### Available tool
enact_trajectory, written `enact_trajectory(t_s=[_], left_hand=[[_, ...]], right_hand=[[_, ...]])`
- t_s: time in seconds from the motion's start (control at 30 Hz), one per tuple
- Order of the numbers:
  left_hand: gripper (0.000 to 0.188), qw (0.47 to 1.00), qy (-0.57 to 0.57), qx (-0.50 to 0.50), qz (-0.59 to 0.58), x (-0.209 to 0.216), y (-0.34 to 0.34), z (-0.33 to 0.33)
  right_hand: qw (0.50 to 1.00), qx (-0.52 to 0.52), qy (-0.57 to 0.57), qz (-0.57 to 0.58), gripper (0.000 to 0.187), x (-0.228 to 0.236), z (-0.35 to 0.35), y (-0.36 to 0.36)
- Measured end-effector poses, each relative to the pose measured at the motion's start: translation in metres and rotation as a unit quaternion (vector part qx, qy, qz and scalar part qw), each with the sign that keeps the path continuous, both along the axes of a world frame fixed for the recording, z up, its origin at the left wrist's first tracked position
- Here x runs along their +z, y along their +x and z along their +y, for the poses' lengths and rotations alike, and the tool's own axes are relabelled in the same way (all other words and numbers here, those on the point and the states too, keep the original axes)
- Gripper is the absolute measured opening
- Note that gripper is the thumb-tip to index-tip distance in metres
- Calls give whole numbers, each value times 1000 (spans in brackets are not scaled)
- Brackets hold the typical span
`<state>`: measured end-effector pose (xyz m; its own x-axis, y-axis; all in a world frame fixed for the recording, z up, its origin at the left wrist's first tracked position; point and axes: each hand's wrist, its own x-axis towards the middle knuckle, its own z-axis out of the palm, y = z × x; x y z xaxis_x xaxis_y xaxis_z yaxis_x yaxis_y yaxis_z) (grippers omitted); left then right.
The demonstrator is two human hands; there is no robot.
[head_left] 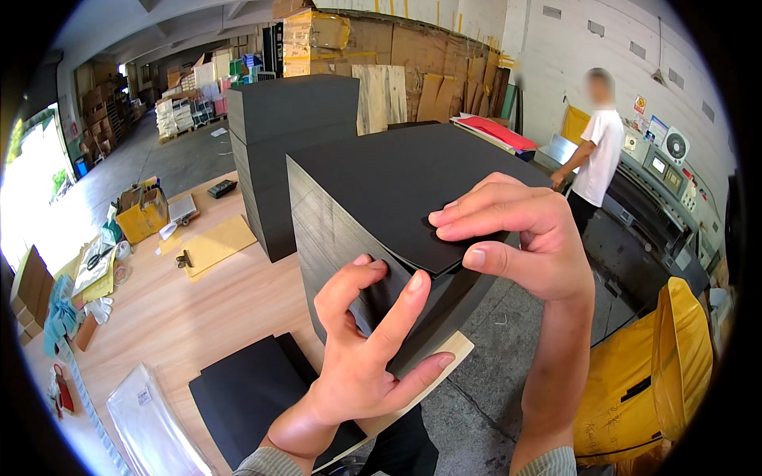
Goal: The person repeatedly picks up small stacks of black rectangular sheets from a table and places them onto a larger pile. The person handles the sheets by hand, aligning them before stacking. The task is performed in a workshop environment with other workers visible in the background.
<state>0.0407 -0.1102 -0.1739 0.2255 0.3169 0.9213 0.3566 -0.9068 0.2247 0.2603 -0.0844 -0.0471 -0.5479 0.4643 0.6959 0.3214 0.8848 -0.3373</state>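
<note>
A tall stack of black sheets (pixel 397 174) stands before me at the table's edge, its near corner slightly raised and its layered sheet edges showing on the left side. My left hand (pixel 361 349) is at that near corner, fingers spread, with the fingertips against the upper sheet edges and the thumb pointing away. Across the top sheet rest the fingertips of my right hand (pixel 516 234), just right of the corner; its thumb lies apart from them, by the front edge. Neither hand is wrapped round anything. Loose black sheets (pixel 246 397) lie flat on the table at lower left.
Behind stands a second tall black stack (pixel 294 151). The wooden table (pixel 230 293) also bears a clipboard (pixel 214 246), a clear plastic pack (pixel 155 420), scissors (pixel 99 258) and a yellow box (pixel 143 210). A yellow bag (pixel 643 389) is at right; a person (pixel 599 143) stands by a machine.
</note>
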Motion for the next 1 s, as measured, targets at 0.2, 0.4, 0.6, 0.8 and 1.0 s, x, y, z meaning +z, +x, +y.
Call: enact_trajectory(t_s=[0.2,0.4,0.6,0.8,1.0], left_hand=[[95,1000,1,1,2,0,0,-1],[86,999,-40,-11,-34,6,3,-7],[83,998,-56,-8,-31,14,-8,-11],[30,991,98,-57,-72,56,-42,13],[30,981,112,-65,142,92,-44,17]], right_hand=[[1000,3,1,1,21,0,0,0],[1000,0,12,-2,20,0,1,0],[1000,7,12,16,17,-1,1,-2],[999,-1,15,41,13,-6,1,-4],[998,9,-10,54,11,-5,1,-4]])
